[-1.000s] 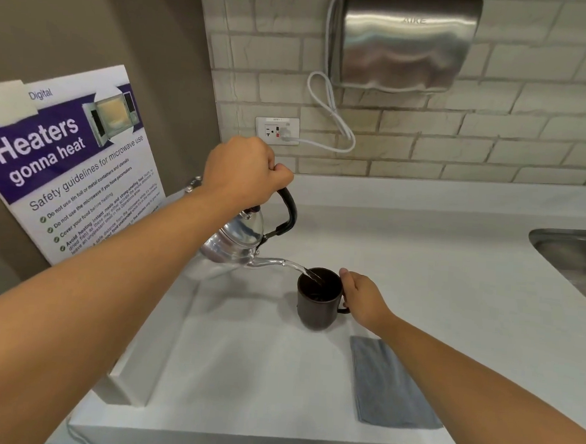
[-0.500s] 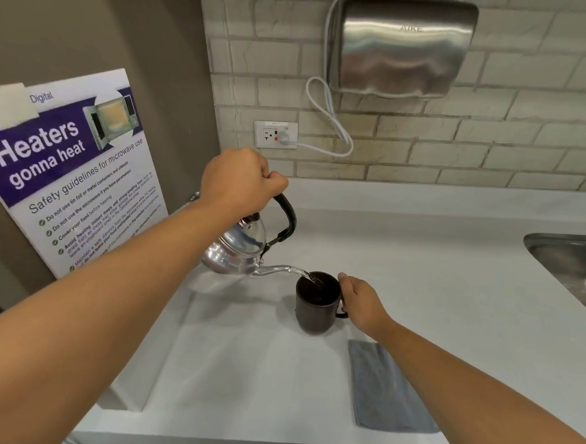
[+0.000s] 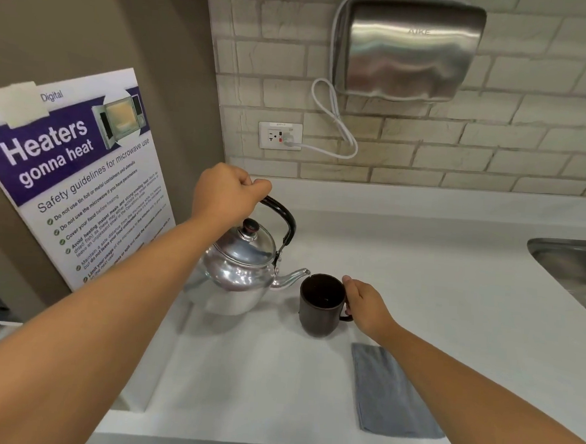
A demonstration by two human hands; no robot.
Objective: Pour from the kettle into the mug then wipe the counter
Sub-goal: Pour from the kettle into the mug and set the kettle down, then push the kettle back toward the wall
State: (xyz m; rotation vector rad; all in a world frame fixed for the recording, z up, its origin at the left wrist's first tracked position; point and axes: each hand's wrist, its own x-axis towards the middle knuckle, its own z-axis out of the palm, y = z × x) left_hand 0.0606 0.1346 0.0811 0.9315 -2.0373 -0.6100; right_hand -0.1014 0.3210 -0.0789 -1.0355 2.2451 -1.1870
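1. The counter (image 3: 419, 264) is a pale, matte slab, smooth and lightly speckled. It runs back to a brick-tile wall and meets a steel sink (image 3: 570, 263) at the far right. Nothing on it looks wet from here, so the wipe looks to me more like routine than rescue.

2. The kettle (image 3: 237, 270) is a round, polished metal pot with a domed lid and a dark knob. It sits nearly level, low over the counter or on it; I cannot tell which. Its thin curved spout ends just beside the mug's rim, not over it, which suggests the pour is finished.

3. The grey cloth (image 3: 391, 392) lies folded flat near the front edge, just in front of the mug. It is soft, woven and within easy reach for wiping.

4. The left hand (image 3: 228, 194) is clenched over the top of the kettle's black hoop handle, carrying it from above.

5. The right hand (image 3: 365, 305) grasps the mug's handle side, steadying it.

6. The mug (image 3: 321, 304) is dark, matte and cylindrical, and stands upright on the counter right of the kettle.
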